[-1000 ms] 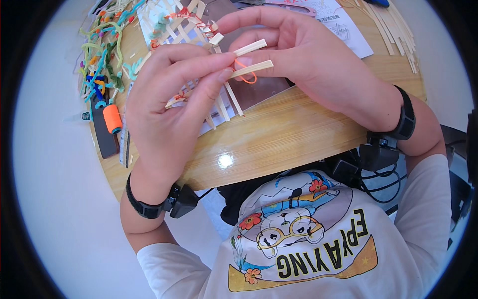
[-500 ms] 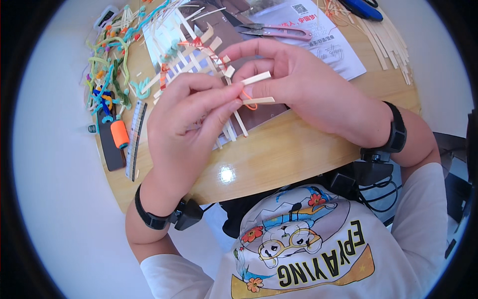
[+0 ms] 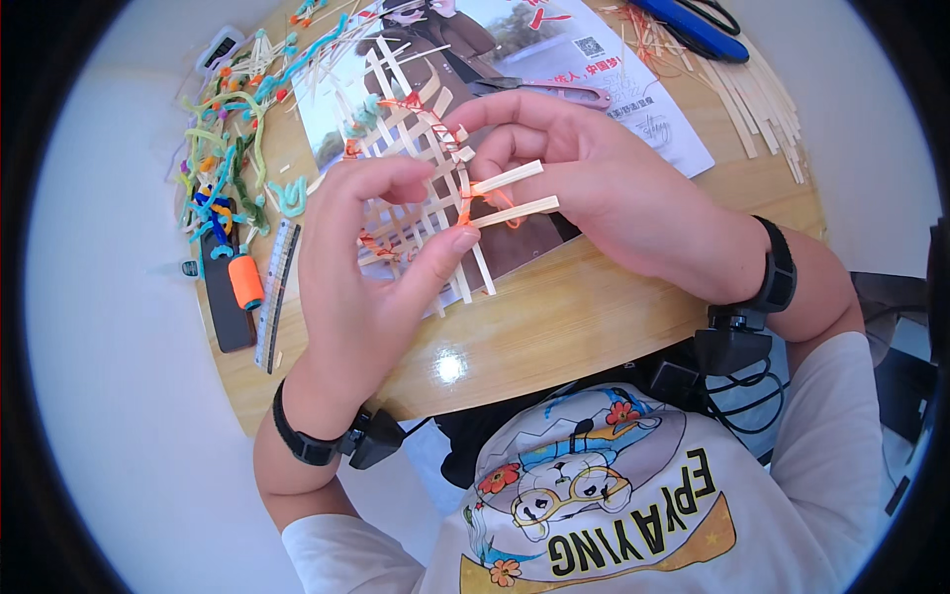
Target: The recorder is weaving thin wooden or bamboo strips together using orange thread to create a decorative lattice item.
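A lattice woven from pale bamboo strips is tilted between my hands, with orange and red thread tied at several crossings. Two strip ends stick out from its right edge, and orange thread is wrapped at their base with a loose loop beside them. My left hand is open, thumb and index finger apart, the thumb tip touching the lattice by the lower strip end. My right hand curls round the right edge of the lattice, its index fingertip at the upper corner; its thumb tip is partly hidden behind the strip ends.
A printed magazine sheet lies under the work, with pink-handled scissors on it. At left are an orange thread spool, a ruler, a dark case and coloured pipe cleaners. Loose strips and a blue-handled tool lie far right.
My left thumb and index finger have parted from their pinch by the strip ends, uncovering the orange wrapping and more of the lattice. My right hand stays at the lattice's right edge.
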`<state>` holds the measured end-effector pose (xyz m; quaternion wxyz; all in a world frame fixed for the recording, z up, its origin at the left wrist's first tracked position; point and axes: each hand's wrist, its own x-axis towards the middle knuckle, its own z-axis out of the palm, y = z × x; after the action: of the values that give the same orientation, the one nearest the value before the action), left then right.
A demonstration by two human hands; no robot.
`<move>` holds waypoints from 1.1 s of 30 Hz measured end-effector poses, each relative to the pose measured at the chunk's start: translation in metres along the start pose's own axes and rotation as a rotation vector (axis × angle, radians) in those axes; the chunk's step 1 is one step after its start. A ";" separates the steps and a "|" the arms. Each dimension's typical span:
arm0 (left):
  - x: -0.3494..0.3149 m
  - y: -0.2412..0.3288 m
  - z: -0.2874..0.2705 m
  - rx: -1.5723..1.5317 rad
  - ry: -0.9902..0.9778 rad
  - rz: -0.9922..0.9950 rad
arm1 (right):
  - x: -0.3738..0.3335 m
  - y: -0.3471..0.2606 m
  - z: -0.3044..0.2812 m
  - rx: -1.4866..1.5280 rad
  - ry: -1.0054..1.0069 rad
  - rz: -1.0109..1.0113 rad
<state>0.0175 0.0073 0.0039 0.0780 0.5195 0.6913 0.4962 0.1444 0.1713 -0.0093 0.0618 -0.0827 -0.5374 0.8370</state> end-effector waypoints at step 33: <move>0.001 -0.012 -0.009 -0.136 -0.118 0.172 | -0.015 -0.008 0.008 -0.973 -0.323 -0.693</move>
<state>0.0039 0.0031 -0.0009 0.1108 0.5984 0.6032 0.5156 0.1573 0.1642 0.0022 0.2031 0.2055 -0.8558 0.4292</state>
